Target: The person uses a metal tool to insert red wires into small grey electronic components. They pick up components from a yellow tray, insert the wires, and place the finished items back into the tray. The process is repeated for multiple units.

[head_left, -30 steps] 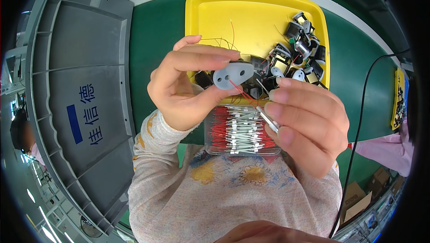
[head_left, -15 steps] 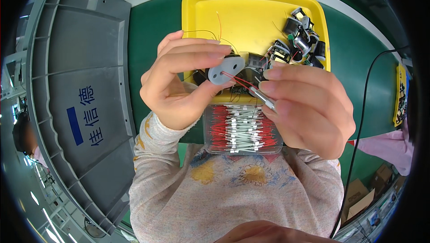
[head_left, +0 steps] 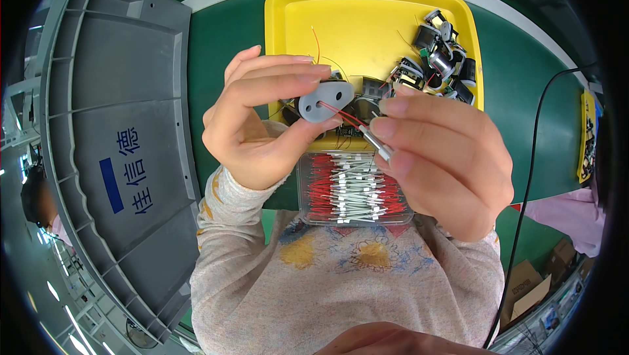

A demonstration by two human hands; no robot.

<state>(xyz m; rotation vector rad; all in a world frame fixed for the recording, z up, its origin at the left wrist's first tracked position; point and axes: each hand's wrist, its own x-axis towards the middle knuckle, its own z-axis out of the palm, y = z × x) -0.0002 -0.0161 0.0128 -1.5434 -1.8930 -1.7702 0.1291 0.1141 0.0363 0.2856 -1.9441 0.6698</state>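
Observation:
Between the thumb and fingers of my left hand (head_left: 252, 122) is a small electronic part with a grey oval end plate (head_left: 331, 98) facing me. The plate has several holes, and two thin red wires (head_left: 347, 116) come out of one of them. Those wires run to a slim silver metal cylinder (head_left: 377, 143), pinched by my right hand (head_left: 452, 158). The two hands are close together over the near edge of the yellow tray (head_left: 354, 1). My left fingers hide most of the part's body.
Several similar black-and-silver parts (head_left: 442, 63) lie at the tray's right side. Nearer me, a clear box (head_left: 409, 217) holds many red-and-white wired pieces (head_left: 357, 188). A grey crate (head_left: 124, 60) stands on the left. A black cable (head_left: 534, 139) runs down the right.
Both hands have shifted slightly left, carrying the part and the silver cylinder with them. The grips look the same.

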